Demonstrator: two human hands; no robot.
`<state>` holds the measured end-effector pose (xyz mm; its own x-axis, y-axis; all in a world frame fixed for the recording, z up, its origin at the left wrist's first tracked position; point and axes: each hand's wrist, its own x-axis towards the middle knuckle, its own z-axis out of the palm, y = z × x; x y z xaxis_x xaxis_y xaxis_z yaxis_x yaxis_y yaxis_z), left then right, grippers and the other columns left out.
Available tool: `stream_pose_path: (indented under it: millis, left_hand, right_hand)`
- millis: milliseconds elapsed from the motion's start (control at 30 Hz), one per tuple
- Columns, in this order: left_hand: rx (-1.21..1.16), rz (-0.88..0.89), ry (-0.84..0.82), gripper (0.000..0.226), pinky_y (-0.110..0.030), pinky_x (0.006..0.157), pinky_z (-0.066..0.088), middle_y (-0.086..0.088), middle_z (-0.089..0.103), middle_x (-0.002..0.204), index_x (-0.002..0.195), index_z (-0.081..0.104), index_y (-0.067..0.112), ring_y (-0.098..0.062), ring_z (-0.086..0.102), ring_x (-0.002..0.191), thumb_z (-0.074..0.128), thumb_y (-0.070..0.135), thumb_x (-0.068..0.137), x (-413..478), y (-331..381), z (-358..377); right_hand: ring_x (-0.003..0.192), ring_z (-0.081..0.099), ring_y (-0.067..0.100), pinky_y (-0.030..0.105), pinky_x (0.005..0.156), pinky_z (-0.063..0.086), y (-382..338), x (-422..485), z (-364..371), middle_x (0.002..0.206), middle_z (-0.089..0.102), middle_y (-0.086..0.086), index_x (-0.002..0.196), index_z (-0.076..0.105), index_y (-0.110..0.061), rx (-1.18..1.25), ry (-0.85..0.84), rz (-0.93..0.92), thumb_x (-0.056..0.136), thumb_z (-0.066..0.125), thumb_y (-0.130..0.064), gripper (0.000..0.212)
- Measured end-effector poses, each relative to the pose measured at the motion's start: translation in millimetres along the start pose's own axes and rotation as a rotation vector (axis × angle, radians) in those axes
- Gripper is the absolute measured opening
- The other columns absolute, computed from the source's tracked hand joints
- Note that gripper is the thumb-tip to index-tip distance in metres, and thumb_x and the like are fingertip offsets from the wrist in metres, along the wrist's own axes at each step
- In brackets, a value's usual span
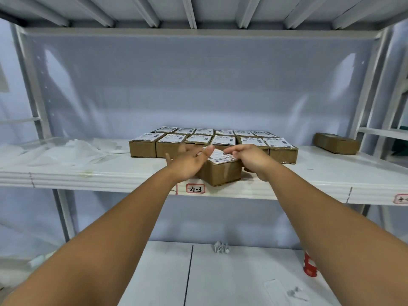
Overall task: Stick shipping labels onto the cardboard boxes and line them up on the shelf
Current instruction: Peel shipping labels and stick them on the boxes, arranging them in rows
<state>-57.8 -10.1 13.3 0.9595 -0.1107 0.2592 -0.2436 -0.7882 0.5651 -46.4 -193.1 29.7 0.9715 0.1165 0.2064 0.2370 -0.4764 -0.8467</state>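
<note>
A cardboard box (220,174) sits turned at an angle on the front edge of the white shelf (110,175). A white shipping label (221,157) lies on its top. My left hand (189,162) rests against the box's left side with fingers spread and the thumb tip on the label's left corner. My right hand (254,160) reaches over the right side, with fingers on the label's right edge and the thumb against the box's side. Behind it, several labelled boxes (212,142) stand in two rows.
A lone unlabelled box (336,143) lies at the shelf's far right. Crumpled white backing paper (66,151) is heaped on the left of the shelf. A tag reading 4-3 (195,188) marks the shelf edge. On the lower surface stand a red object (309,265) and paper scraps (221,248).
</note>
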Motion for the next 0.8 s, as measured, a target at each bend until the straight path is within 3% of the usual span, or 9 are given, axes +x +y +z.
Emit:
stream_pose_path:
  millis: [67,200,267,400,500,633,733,800]
  left_hand:
    - [-0.090,0.042,-0.050,0.057,-0.040,0.117,0.010,-0.002,0.024,0.145,0.137,0.043,0.033,-0.021,0.020,0.141,0.025,0.062,0.092,-4.6,-7.1,-5.4]
    - [-0.107,0.029,-0.076,0.060,-0.037,0.111,0.032,-0.001,0.024,0.145,0.140,0.042,0.028,-0.020,0.034,0.134,0.044,0.058,0.089,-1.8,-10.6,-10.7]
    - [-0.019,0.016,-0.012,0.062,-0.037,0.110,0.032,-0.003,0.027,0.138,0.136,0.045,0.032,-0.021,0.036,0.131,0.046,0.065,0.084,0.0,-10.0,-10.2]
    - [0.353,0.066,0.205,0.065,-0.048,0.112,0.019,-0.006,0.037,0.130,0.129,0.050,0.036,-0.023,0.036,0.128,0.044,0.075,0.077,-5.6,-6.7,-8.2]
    - [0.437,0.166,0.319,0.063,-0.039,0.104,0.026,-0.002,0.040,0.125,0.128,0.052,0.031,-0.021,0.040,0.121,0.053,0.068,0.078,-9.8,-11.8,-11.7]
    - [0.096,0.220,0.373,0.046,-0.029,0.097,0.032,-0.001,0.043,0.124,0.124,0.057,0.023,-0.019,0.036,0.121,0.053,0.051,0.088,-12.9,-19.1,-17.0]
    - [-0.249,0.017,0.370,0.040,-0.029,0.103,0.029,-0.004,0.041,0.137,0.131,0.050,0.024,-0.024,0.035,0.128,0.048,0.039,0.095,-9.5,-18.1,-23.2]
    - [-0.535,-0.153,0.220,0.047,-0.027,0.082,0.044,-0.003,0.047,0.131,0.139,0.039,0.023,-0.018,0.051,0.107,0.053,0.029,0.094,-11.7,-16.0,-26.8]
  right_hand:
    - [0.112,0.045,0.015,0.025,0.088,0.031,-4.5,-3.6,0.8,0.134,0.053,0.002,0.115,0.066,-0.019,-0.004,0.010,0.014,0.100,0.037,-0.009,0.035]
    - [0.117,0.047,0.014,0.027,0.090,0.033,-8.0,-10.4,5.2,0.132,0.055,-0.002,0.122,0.062,-0.020,0.009,0.003,0.014,0.097,0.050,-0.033,0.030]
    - [0.109,0.048,0.011,0.024,0.088,0.033,-8.9,-9.9,9.2,0.128,0.057,-0.002,0.120,0.062,-0.021,-0.029,-0.016,-0.016,0.093,0.057,-0.037,0.031]
    - [0.113,0.048,0.017,0.024,0.085,0.032,-12.8,-4.0,13.4,0.132,0.056,0.004,0.123,0.062,-0.016,-0.102,0.075,-0.018,0.096,0.052,-0.020,0.028]
    - [0.113,0.053,0.027,0.030,0.088,0.042,-16.4,2.9,15.3,0.126,0.059,0.010,0.120,0.062,-0.008,-0.205,0.170,0.079,0.098,0.049,-0.021,0.028]
    - [0.106,0.056,0.031,0.033,0.087,0.045,-14.3,10.2,18.9,0.117,0.062,0.013,0.110,0.062,-0.007,-0.235,0.293,0.118,0.096,0.052,-0.025,0.025]
    - [0.110,0.055,0.028,0.028,0.083,0.040,-14.7,7.5,24.8,0.121,0.062,0.009,0.110,0.064,-0.011,-0.179,0.310,0.079,0.097,0.051,-0.020,0.021]
    - [0.110,0.054,0.026,0.028,0.083,0.040,-15.5,4.6,28.7,0.124,0.061,0.008,0.111,0.064,-0.012,-0.141,0.309,0.046,0.098,0.049,-0.020,0.022]
